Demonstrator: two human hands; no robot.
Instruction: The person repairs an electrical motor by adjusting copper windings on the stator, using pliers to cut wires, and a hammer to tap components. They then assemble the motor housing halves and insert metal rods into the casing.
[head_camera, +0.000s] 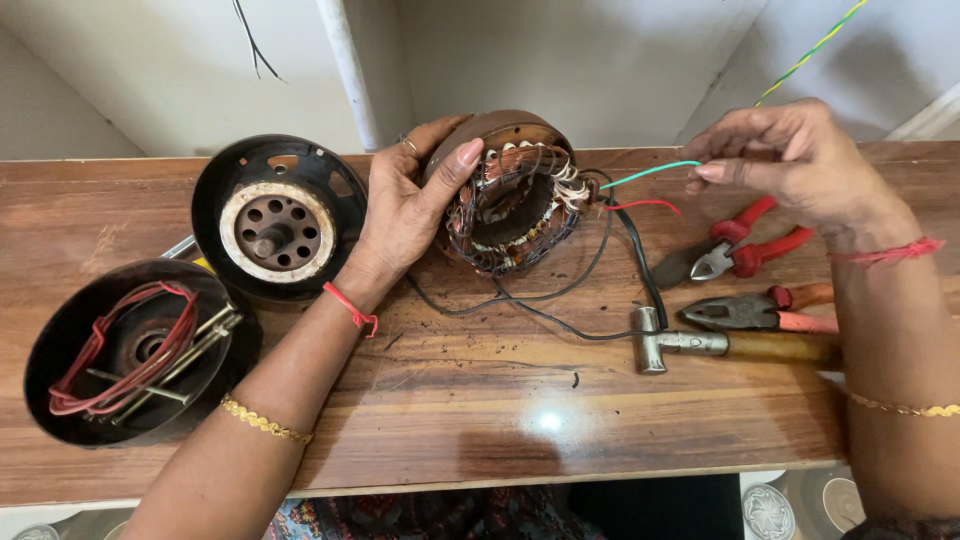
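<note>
Copper-wound and rust-brown, the round motor stator with its coils and white lacing (515, 195) stands tilted on edge on the brown wooden worktop (480, 400), gripped by the left hand (405, 200). That hand curls around the stator's left side, thumb laid over the top rim and fingers behind it, so it is closed on the part. A red thread sits at that wrist and a gold chain bracelet further down the forearm.

To the right of the stator, the right hand (800, 165) pinches the end of a thin green wire (650, 172) between thumb and fingertips; the wire runs from the hand back to the stator's windings. Just below the green wire a short red wire (645, 205) sticks out from the stator, and thin black leads (560, 300) loop from it across the worktop.

Under the right hand lie red-handled cutting pliers (740, 250). Nearer the person lie larger pliers with orange-red grips (760, 310) and a small steel-headed hammer with a wooden handle (720, 345).

Left of the left hand rests a black round motor housing with a pale perforated rotor disc (275, 215). Further left and nearer the person sits a second black round cover holding a loop of red wire and metal rods (130, 350).
</note>
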